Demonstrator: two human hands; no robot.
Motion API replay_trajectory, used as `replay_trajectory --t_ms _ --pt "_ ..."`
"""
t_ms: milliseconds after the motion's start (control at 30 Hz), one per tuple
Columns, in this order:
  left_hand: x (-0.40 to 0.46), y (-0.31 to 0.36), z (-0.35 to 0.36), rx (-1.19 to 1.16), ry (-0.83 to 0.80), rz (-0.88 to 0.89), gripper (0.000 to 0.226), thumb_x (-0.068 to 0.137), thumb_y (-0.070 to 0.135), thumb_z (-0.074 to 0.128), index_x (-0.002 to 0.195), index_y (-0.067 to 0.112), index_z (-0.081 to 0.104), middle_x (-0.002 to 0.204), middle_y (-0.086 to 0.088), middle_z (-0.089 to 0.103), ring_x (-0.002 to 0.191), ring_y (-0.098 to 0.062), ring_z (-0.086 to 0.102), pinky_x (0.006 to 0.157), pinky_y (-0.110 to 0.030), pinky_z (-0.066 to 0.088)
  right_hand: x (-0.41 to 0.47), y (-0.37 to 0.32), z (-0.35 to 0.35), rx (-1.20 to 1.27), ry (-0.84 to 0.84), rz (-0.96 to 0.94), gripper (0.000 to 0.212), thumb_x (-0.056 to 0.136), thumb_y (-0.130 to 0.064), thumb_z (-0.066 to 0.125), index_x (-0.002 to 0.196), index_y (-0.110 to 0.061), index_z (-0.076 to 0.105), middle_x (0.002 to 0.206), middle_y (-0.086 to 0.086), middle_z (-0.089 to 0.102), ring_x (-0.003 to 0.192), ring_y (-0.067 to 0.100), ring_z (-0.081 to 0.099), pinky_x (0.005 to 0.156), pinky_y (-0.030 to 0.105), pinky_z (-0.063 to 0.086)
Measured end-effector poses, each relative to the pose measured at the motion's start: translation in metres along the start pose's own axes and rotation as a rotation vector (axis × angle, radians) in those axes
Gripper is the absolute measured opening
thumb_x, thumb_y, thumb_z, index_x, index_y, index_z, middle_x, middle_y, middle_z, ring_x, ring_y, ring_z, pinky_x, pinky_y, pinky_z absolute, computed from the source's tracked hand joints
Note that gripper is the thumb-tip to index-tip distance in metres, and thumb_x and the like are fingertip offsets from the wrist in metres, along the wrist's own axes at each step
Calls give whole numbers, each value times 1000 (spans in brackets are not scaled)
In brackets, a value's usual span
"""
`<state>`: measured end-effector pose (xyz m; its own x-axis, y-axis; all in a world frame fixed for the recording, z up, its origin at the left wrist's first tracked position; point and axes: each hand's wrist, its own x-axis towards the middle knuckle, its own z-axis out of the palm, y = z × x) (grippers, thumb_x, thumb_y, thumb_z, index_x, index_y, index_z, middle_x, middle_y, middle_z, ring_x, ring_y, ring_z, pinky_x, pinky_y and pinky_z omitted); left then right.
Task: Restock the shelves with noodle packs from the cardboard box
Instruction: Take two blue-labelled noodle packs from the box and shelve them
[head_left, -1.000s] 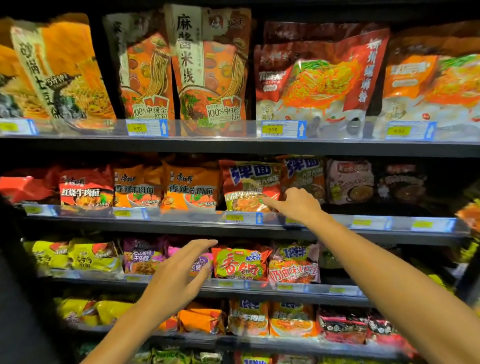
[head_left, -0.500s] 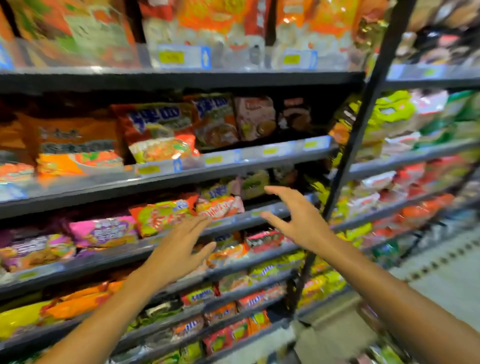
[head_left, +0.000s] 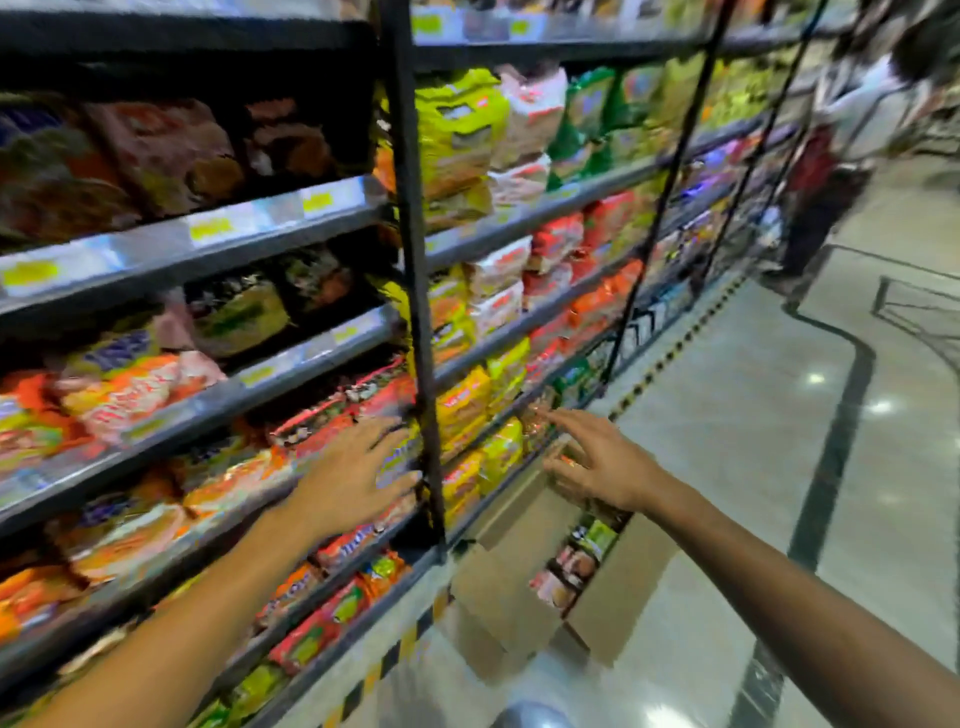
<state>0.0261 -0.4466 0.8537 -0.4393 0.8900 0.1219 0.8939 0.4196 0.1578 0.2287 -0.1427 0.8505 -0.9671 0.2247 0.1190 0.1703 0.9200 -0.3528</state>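
An open cardboard box (head_left: 618, 587) stands on the floor beside the shelving, with several noodle packs (head_left: 576, 564) visible inside. My right hand (head_left: 597, 462) hovers above the box's far end, fingers spread, holding nothing. My left hand (head_left: 353, 478) is stretched out in front of the lower shelves (head_left: 291, 228), fingers apart and empty, close to the red and orange noodle packs (head_left: 337, 415). The shelves are packed with colourful noodle packs. The view is blurred by motion.
A black shelf upright (head_left: 415, 270) rises just right of my left hand. A polished floor (head_left: 753, 441) with dark inlay lines stretches right. A person (head_left: 841, 156) stands at the far end of the aisle. Yellow-black tape edges the shelf base.
The view has swung right and down, from the shelf front to the aisle, bringing the box into sight. Both hands came off the shelves and lowered; the right one now hangs over the box.
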Motion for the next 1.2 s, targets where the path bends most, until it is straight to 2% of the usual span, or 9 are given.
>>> replay_trajectory --t_ms 133,233,367,500,667,733,800,1033,1200 --pt "55 76 36 -16 -78 6 77 92 70 32 135 12 58 141 -11 55 127 -32 54 109 -44 42 -46 92 -26 -11 -16 137 88 84 -83 28 152 -27 34 157 1 36 143 23 32 117 41 29" --pt "99 133 61 -64 -104 40 89 91 76 18 135 10 59 140 -14 56 127 -33 54 107 -45 43 -80 157 -47 -16 -1 203 87 85 -80 34 151 -23 37 155 3 39 142 24 33 116 37 26" --pt "144 195 90 -129 -198 38 112 73 90 -2 149 21 40 157 -4 35 145 -25 31 117 -42 26 -115 225 -63 29 -31 301 75 90 -69 47 152 -29 32 155 -1 38 142 22 31 116 39 29" --pt "180 228 116 -140 -284 28 113 69 91 -4 154 24 29 162 -1 24 149 -22 21 118 -39 22 -128 271 -64 49 -54 324 77 90 -69 48 152 -28 31 156 -1 38 142 20 31 116 36 28" --pt "221 231 149 -128 -355 17 94 81 82 12 153 25 29 160 1 27 147 -20 25 117 -38 26 -110 303 -53 113 -89 362 73 92 -61 54 153 -28 29 158 -1 34 144 21 27 115 34 26" --pt "241 229 163 -134 -383 10 76 93 70 30 154 25 27 160 1 26 147 -20 24 118 -38 27 -95 314 -46 140 -106 378 73 92 -60 54 153 -28 29 158 -1 34 145 20 27 115 34 26" --pt "265 224 180 -161 -389 17 66 99 56 38 154 22 27 160 0 26 146 -19 25 117 -35 25 -78 327 -37 154 -127 390 74 92 -61 54 153 -30 29 158 -1 33 145 19 26 116 34 26" --pt "347 194 239 -273 -530 -35 65 100 48 43 156 20 23 159 0 27 145 -19 26 115 -32 24 -14 375 -15 183 -230 468 73 92 -60 54 153 -30 28 158 -2 34 144 19 28 115 32 26" --pt "402 167 266 -349 -554 -116 64 101 45 45 155 18 25 159 -1 29 144 -19 28 114 -32 28 41 411 -6 219 -260 502 72 93 -54 58 153 -26 30 156 -1 36 143 19 31 115 30 27"
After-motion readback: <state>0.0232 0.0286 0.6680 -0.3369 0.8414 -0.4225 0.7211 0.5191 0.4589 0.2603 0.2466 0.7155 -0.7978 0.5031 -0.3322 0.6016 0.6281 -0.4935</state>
